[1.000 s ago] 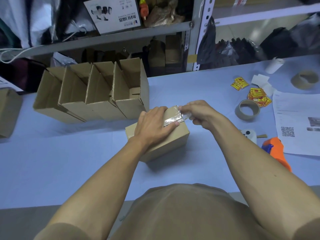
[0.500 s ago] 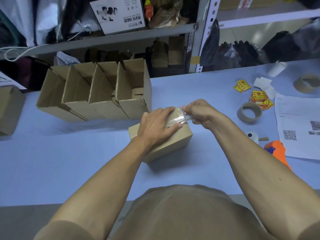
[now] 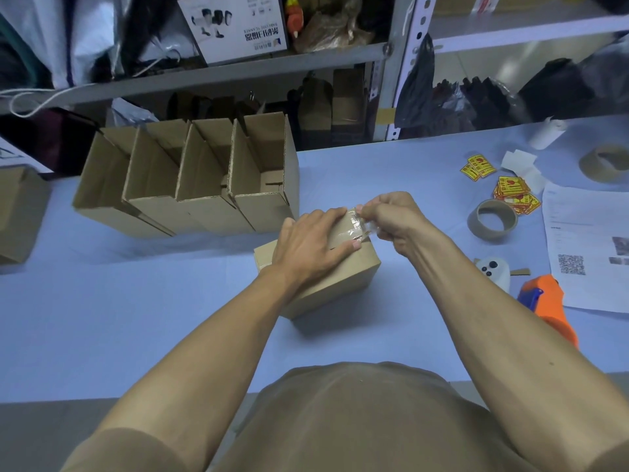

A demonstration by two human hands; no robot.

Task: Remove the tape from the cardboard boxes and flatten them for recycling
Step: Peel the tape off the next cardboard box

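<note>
Cardboard box: matte, rectangular; left hand flat on top, right hand pinching glossy crinkled tape.

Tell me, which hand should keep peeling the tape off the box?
The right hand, probably: it already pinches the clear tape. The left hand lies flat on the box, holding it down.

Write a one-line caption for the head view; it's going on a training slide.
Left hand presses down a small cardboard box while the right hand peels clear tape off its top.
</note>
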